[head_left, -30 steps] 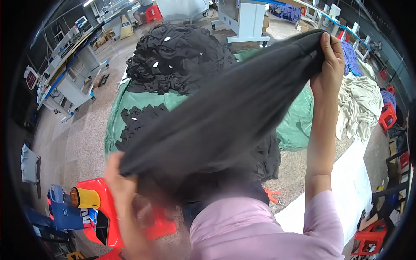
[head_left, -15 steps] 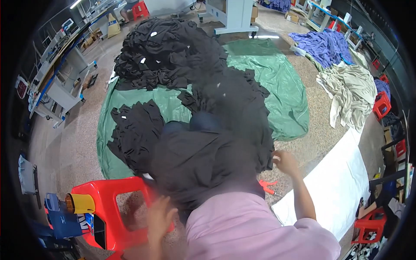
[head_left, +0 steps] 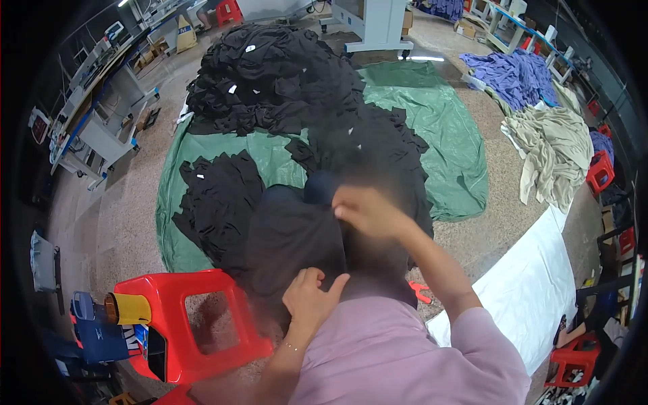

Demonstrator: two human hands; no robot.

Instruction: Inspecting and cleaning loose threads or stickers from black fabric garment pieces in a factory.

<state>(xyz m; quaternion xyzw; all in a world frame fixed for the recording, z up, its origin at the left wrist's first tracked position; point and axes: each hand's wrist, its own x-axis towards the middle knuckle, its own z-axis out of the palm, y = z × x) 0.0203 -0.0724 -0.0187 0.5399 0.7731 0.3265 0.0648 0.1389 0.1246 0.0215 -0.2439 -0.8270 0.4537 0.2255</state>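
A black garment [head_left: 293, 236] lies spread over my lap, its edge running down between my knees. My right hand [head_left: 364, 210] is closed in a pinch on its upper edge, slightly blurred. Near the waist end of the cloth rests my left hand [head_left: 312, 297], its thumb held apart and its fingers loosely bent, with nothing seen in it. Beside my left leg sits a small heap of black garments [head_left: 219, 202]. More black garments [head_left: 388, 145] pile up past my knees on the right.
A large black garment heap [head_left: 270, 74] rises ahead on a green sheet [head_left: 452, 169]. A red stool [head_left: 169, 290] bearing a yellow roll [head_left: 131, 309] stands at my left. To the right are an orange-red hand tool [head_left: 420, 291], a white sheet [head_left: 520, 283] and beige cloth [head_left: 550, 148].
My right hand has swung inward from the right side and gripped the garment's edge, and the cloth's right part has come across. My left hand has moved right onto the lap.
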